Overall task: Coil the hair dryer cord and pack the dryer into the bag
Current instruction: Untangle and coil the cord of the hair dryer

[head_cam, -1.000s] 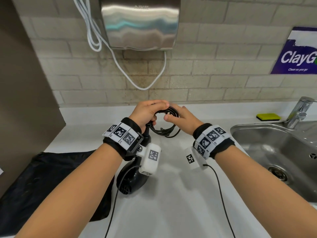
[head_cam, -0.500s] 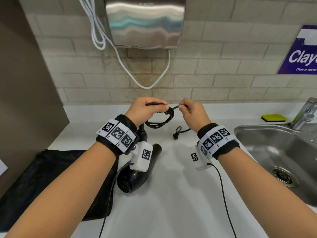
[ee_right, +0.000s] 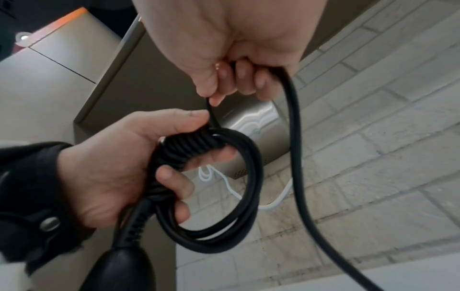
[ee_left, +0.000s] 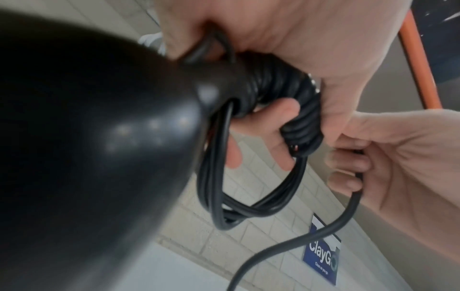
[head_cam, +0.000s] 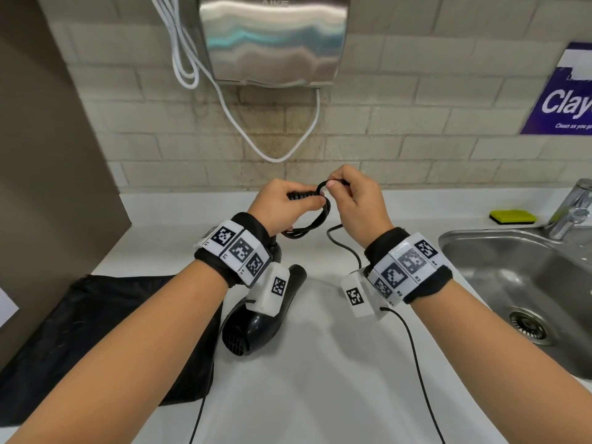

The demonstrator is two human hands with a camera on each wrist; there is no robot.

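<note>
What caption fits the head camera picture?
Two hands, left hand and right hand, wind a black hair dryer cord above a white counter.

Black hair dryer (head_cam: 253, 325) on counter, cord (head_cam: 312, 219) coiled, black bag (head_cam: 96, 331) flat beside it

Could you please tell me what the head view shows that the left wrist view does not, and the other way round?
Only the head view shows the bag flat on the counter, the sink, the sponge, the tap and the wall dryer. Only the left wrist view shows, from below, tight turns of cord wound round the bundle where the left hand's fingers curl round it. Both show the left hand gripping the coil, the right hand pinching the loose cord, and the hair dryer.
</note>
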